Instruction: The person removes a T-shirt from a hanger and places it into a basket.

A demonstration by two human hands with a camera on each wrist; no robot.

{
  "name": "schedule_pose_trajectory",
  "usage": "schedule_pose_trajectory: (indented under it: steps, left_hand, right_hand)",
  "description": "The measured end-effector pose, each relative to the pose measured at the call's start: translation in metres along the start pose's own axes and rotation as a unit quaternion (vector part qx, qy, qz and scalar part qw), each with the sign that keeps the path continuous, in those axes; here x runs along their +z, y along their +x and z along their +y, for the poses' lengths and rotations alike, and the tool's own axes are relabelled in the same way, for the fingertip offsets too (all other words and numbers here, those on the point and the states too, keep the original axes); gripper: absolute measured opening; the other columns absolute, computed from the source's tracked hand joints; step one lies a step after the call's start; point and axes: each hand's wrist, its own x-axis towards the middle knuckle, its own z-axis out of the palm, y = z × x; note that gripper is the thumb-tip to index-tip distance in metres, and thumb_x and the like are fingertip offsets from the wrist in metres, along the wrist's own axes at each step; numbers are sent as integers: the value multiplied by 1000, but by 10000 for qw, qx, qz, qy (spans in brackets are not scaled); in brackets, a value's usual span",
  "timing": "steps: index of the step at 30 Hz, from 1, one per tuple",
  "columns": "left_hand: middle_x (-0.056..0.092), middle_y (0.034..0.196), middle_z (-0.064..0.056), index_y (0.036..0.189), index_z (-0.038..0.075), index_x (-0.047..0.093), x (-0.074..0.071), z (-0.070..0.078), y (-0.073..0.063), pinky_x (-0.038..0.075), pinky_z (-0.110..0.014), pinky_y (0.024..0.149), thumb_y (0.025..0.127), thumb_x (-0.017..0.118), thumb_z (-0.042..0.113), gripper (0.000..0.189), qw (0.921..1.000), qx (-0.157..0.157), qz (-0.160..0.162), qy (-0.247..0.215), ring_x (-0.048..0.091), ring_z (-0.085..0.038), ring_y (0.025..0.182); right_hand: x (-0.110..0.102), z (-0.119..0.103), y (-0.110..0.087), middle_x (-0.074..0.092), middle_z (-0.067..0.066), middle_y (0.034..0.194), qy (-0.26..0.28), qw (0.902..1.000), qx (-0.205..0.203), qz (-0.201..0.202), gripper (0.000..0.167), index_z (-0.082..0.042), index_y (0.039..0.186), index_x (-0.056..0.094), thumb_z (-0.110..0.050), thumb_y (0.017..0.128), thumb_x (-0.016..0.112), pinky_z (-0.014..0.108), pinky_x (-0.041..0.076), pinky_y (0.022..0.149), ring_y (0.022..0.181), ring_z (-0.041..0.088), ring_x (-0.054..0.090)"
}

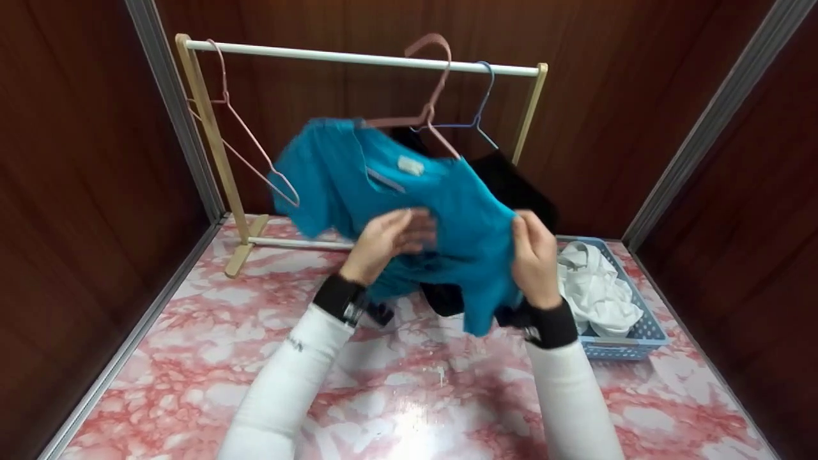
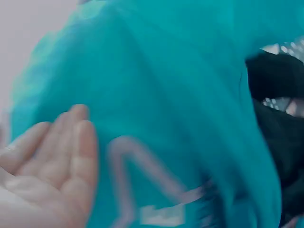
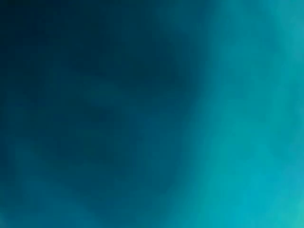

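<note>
The shirt [image 1: 470, 236] looked light, soft, best held by its shoulders [image 1: 480, 188]; right grip [image 1: 535, 259] pinched its edge, left grip [image 1: 391, 239], blurred, seemed loose.

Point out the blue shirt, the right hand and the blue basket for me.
Blue shirt [image 1: 457, 207]: head view, on its front.
Right hand [image 1: 535, 259]: head view, middle of the hand.
Blue basket [image 1: 620, 351]: head view, its near wall.

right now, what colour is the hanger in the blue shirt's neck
The hanger is pink; it shows best in the head view.
</note>
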Motion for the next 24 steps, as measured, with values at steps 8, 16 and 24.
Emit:
schedule_pose_trajectory:
  steps: [8,16,24]
  left_hand:
    - [74,107,-19,112,-3,70,-9,-22,-51,57,-31,82,107,54,10,21,9514,1665,1407,2175,69,-17,98]
    - [69,99,-19,98,0,71,-50,-42,-70,38,-53,107,104,58,13,20,8102,2161,3468,4202,58,-38,108]
    - [27,46,6,45,20,34,-81,-48,-86,22,-33,48,102,64,37,67,8023,627,2802,5233,34,-19,43]
  right_hand:
    - [-38,49,-42,63,-16,84,756,9907,912,-671,27,20,98,62,-2,105,48,17,43,76,79,1,54]
    - [-44,69,-61,65,-14,78,1417,9710,1681,-944,25,13,88,64,1,101,47,18,43,72,75,1,55]
    - [-43,74,-62,41,-7,64,1815,9613,1593,-1329,32,9,68,39,3,99,45,24,34,62,61,6,38]
